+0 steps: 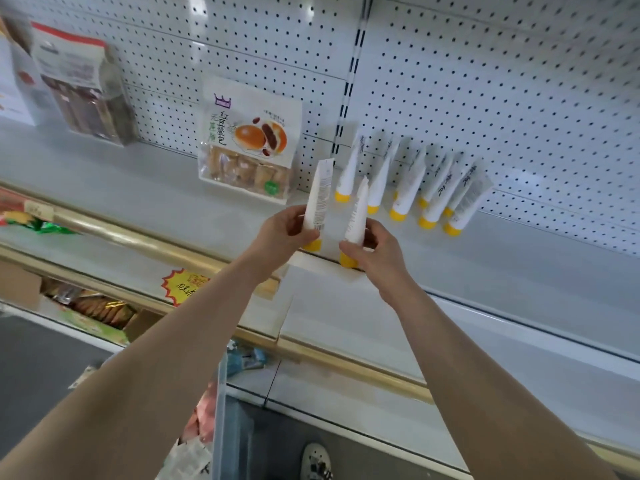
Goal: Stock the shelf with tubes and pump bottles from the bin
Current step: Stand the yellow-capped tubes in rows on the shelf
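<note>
Left grip [284, 233] around white tube [320, 192], right grip [377, 247] around second tube [356, 216], print illegible.

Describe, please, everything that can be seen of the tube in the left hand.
The tube is white, seemingly soft plastic, with a flat crimped end on top and a yellow cap below. Small dark print runs down its side. It stands almost upright, cap down, leaning slightly right, over the shelf. The left hand grips its lower part, fingers curled round it above the cap. Whether the cap touches the shelf cannot be told.
</note>
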The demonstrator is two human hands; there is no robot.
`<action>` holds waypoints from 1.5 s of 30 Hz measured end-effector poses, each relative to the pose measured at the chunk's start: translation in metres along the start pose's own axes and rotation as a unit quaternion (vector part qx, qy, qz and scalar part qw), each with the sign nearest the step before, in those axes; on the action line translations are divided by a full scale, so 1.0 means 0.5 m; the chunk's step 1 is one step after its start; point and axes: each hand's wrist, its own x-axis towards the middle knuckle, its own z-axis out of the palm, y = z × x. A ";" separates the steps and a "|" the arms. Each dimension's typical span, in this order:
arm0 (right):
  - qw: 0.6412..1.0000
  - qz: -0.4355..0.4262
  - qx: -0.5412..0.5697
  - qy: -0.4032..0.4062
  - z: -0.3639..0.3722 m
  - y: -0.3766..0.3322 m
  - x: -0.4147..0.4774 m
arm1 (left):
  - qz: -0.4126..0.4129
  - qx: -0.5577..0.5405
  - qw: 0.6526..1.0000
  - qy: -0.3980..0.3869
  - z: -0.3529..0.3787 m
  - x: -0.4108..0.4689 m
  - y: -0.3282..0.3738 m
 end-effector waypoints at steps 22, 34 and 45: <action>0.996 0.021 -0.050 0.075 -0.031 0.069 0.187 | -0.017 0.024 1.000 0.006 0.075 0.206 -0.071; 0.996 0.022 -0.036 0.080 -0.035 0.073 0.213 | -0.016 0.037 0.999 0.012 0.095 0.256 -0.084; 0.994 0.039 -0.067 0.078 -0.035 0.076 0.216 | -0.025 0.049 0.998 0.029 0.102 0.253 -0.076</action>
